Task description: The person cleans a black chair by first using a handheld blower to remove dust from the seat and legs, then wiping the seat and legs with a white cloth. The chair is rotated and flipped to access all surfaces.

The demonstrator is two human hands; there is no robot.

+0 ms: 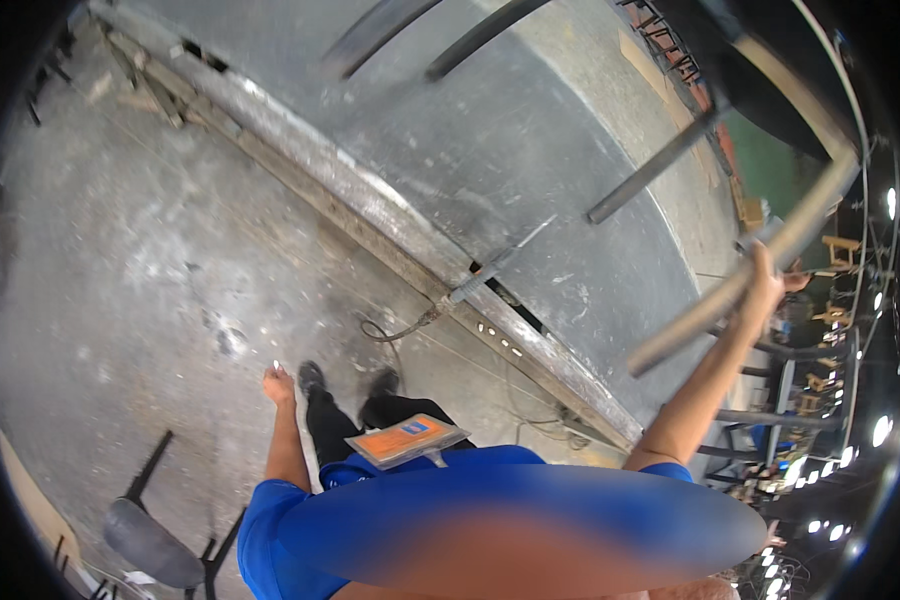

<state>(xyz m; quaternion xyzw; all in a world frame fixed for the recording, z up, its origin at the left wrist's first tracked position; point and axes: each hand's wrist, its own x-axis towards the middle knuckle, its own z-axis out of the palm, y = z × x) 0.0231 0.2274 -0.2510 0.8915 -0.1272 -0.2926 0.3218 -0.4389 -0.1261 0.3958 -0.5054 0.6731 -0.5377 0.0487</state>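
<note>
My right hand (765,285) is raised at the far right, its fingers wrapped round a leg of a chair (798,218). The chair is tilted, with a dark seat, a light wooden edge and several dark legs over the grey table; motion blurs it. My left hand (279,386) hangs low beside my leg, fingers curled, with a small white piece (276,365) at the fingertips. I cannot make out what that piece is. Between the hands, a grey hand tool (475,283) with a long thin tip lies across the table's edge, a hose running from its end.
The large grey table (410,150) has a worn, whitish metal edge running diagonally. Several small white pieces (498,338) lie along that edge. A black chair (152,540) stands on the floor at lower left. Dark chair frames (780,400) are stacked close to my right arm.
</note>
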